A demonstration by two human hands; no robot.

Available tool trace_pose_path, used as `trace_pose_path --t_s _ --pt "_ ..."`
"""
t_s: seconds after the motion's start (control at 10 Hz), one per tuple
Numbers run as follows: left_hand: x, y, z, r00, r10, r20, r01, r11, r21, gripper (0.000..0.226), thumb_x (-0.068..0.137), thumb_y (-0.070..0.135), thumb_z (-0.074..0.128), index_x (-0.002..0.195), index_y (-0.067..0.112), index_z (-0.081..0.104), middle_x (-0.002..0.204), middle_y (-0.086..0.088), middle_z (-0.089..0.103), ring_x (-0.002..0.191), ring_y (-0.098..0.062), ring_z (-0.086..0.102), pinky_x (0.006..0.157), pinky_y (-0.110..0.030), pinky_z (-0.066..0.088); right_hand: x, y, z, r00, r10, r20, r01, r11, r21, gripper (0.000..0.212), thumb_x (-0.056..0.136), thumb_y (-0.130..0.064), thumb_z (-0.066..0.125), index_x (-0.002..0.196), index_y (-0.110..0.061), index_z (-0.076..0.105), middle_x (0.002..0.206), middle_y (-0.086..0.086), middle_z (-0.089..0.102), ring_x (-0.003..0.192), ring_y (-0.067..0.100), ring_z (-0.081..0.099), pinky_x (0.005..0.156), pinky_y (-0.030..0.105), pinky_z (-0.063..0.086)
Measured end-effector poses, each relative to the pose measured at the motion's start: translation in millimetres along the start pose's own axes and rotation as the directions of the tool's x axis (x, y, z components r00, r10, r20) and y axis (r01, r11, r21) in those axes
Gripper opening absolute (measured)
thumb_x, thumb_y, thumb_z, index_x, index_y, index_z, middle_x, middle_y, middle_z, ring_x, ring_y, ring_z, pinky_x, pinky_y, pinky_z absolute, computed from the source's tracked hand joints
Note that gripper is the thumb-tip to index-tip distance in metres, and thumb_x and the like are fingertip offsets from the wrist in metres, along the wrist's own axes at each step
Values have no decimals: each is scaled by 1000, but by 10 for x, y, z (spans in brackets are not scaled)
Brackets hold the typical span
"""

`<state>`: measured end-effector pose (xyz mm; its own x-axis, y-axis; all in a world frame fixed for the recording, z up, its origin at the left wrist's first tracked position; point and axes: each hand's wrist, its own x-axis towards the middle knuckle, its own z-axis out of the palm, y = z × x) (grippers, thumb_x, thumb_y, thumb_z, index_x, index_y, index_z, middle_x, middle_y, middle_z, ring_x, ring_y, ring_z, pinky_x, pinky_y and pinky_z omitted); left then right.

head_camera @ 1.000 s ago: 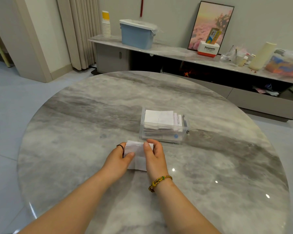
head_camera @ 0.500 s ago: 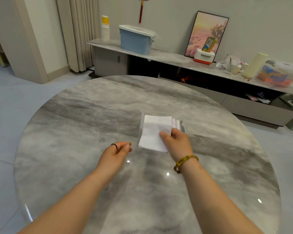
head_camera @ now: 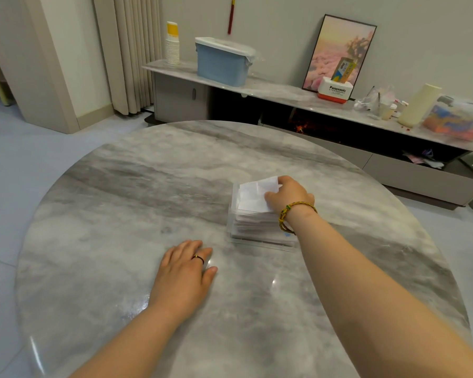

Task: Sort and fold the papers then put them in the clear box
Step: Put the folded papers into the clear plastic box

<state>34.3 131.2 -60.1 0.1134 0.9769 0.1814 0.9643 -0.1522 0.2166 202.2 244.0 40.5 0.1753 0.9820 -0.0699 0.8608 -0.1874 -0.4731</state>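
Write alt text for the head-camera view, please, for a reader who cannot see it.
A person's right hand holds a folded white paper atop the paper stack in a clear box on a round marble table. The left hand rests flat on the table nearby.

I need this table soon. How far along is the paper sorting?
Done: a stack of folded papers fills the clear box. In hand: the right hand holds one folded sheet on top of it. The left hand rests flat on the table. Left: apparently just releasing that sheet.
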Motion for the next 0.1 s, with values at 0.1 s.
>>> trace_pose_path --t_s 0.1 --pt "5 -23 53 997 40 -67 -39 999 17 43 69 43 36 78 25 74 85 3 72 80 -16 71 80 -25 30 -31 33 40 999 -39 -33 37 998 -56 52 89 -33 47 137 -21 32 131 8 49 125 29 36 99 33 27"
